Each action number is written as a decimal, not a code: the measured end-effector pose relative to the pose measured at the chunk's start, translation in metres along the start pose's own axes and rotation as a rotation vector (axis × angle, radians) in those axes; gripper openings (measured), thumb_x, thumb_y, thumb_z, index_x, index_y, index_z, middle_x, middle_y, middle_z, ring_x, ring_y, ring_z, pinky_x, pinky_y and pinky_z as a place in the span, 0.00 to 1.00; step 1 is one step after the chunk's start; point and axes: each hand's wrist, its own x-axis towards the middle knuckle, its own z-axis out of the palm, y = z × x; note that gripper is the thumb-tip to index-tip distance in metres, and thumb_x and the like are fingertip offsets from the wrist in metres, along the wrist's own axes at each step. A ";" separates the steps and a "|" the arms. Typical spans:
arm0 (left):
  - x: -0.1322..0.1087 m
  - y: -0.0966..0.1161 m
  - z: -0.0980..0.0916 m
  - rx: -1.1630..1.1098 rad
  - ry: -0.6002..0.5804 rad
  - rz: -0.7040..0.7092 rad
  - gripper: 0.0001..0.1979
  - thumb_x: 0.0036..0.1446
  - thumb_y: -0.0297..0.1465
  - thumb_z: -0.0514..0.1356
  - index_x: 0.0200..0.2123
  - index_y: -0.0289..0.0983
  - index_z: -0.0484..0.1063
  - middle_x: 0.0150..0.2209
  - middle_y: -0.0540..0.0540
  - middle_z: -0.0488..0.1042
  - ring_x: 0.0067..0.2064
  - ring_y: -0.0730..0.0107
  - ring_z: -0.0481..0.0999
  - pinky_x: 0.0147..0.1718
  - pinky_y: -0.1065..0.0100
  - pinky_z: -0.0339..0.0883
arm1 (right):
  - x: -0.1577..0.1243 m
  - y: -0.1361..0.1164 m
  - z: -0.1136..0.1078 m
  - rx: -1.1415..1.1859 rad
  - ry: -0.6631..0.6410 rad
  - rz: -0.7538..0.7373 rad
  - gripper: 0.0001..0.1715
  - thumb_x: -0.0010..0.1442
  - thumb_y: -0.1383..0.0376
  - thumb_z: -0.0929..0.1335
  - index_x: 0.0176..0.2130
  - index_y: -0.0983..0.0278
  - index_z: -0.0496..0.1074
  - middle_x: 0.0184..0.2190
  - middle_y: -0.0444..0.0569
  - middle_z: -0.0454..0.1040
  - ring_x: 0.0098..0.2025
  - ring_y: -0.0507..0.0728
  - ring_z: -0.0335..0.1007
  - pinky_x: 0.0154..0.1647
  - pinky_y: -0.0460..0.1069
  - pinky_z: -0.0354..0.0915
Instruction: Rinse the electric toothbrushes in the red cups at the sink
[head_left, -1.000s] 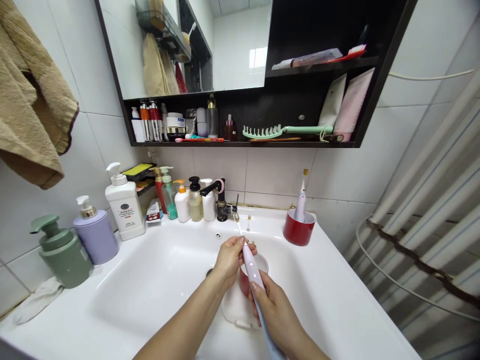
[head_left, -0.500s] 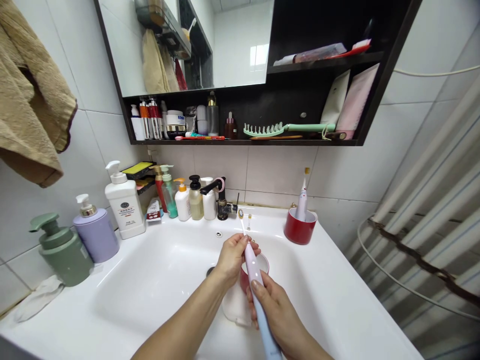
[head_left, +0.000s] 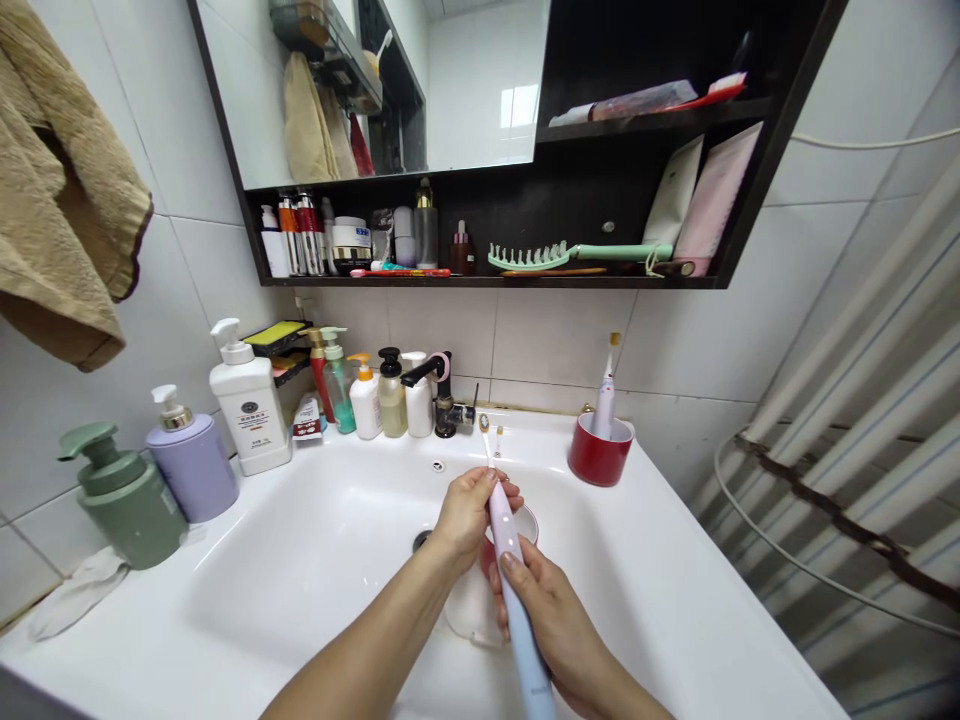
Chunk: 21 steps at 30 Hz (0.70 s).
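An electric toothbrush [head_left: 517, 595] with a pink-to-blue handle is held over the white sink [head_left: 300, 560], its brush head pointing toward the faucet. My left hand [head_left: 466, 508] pinches the neck where the brush head joins the handle. Around the middle of the handle, my right hand [head_left: 551, 610] is closed with the thumb on top. Beneath my hands, a red cup with a white inside [head_left: 527, 522] is in the basin, partly hidden. A whitish translucent item [head_left: 469, 612] lies under them too; its kind is unclear.
A black faucet [head_left: 442, 395] stands at the sink's back. On the right rim sits a red cup [head_left: 600, 455] holding another electric toothbrush [head_left: 604, 400]. Several pump bottles, including a purple one [head_left: 193, 468], line the left and back. A dark cabinet [head_left: 450, 284] hangs above.
The handle's lower end has swung slightly left, and the brush head has shifted a little right. Both hands keep their hold on the toothbrush.
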 end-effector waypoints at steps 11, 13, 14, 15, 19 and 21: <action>0.000 -0.001 0.001 0.023 0.013 -0.005 0.08 0.43 0.32 0.51 0.24 0.32 0.62 0.20 0.48 0.67 0.22 0.75 0.68 0.27 0.70 0.60 | 0.003 0.003 0.001 0.009 0.044 -0.023 0.13 0.49 0.57 0.57 0.31 0.64 0.57 0.18 0.40 0.60 0.16 0.46 0.54 0.16 0.42 0.54; 0.002 0.001 -0.001 0.050 0.017 0.018 0.08 0.43 0.32 0.52 0.25 0.32 0.63 0.22 0.47 0.68 0.24 0.74 0.68 0.29 0.70 0.60 | 0.009 -0.004 -0.003 -0.021 0.111 -0.093 0.13 0.49 0.57 0.56 0.30 0.64 0.58 0.20 0.42 0.62 0.18 0.47 0.55 0.18 0.43 0.55; 0.003 0.002 -0.003 0.078 0.028 0.046 0.08 0.42 0.32 0.53 0.26 0.32 0.63 0.23 0.46 0.68 0.25 0.74 0.68 0.29 0.70 0.59 | 0.014 -0.008 -0.006 -0.052 0.163 -0.154 0.14 0.49 0.56 0.56 0.30 0.64 0.58 0.20 0.42 0.63 0.19 0.47 0.56 0.19 0.43 0.56; 0.004 0.002 -0.005 0.118 0.042 0.084 0.08 0.42 0.31 0.53 0.27 0.33 0.63 0.24 0.46 0.68 0.26 0.74 0.68 0.30 0.70 0.59 | 0.021 -0.013 -0.010 -0.086 0.217 -0.217 0.14 0.49 0.56 0.56 0.29 0.64 0.58 0.21 0.43 0.64 0.20 0.48 0.57 0.21 0.43 0.56; 0.006 -0.006 -0.020 0.438 0.025 0.295 0.07 0.40 0.27 0.54 0.27 0.35 0.65 0.27 0.47 0.68 0.29 0.73 0.67 0.32 0.71 0.58 | 0.052 -0.028 -0.027 -0.188 0.358 -0.361 0.16 0.47 0.55 0.57 0.32 0.64 0.57 0.30 0.47 0.66 0.25 0.49 0.60 0.26 0.44 0.58; 0.002 -0.014 -0.028 0.688 -0.045 0.406 0.07 0.39 0.25 0.53 0.27 0.37 0.66 0.28 0.47 0.67 0.31 0.72 0.65 0.34 0.71 0.56 | 0.067 -0.025 -0.033 -0.226 0.368 -0.362 0.17 0.47 0.55 0.57 0.33 0.64 0.57 0.31 0.48 0.66 0.23 0.49 0.60 0.24 0.45 0.58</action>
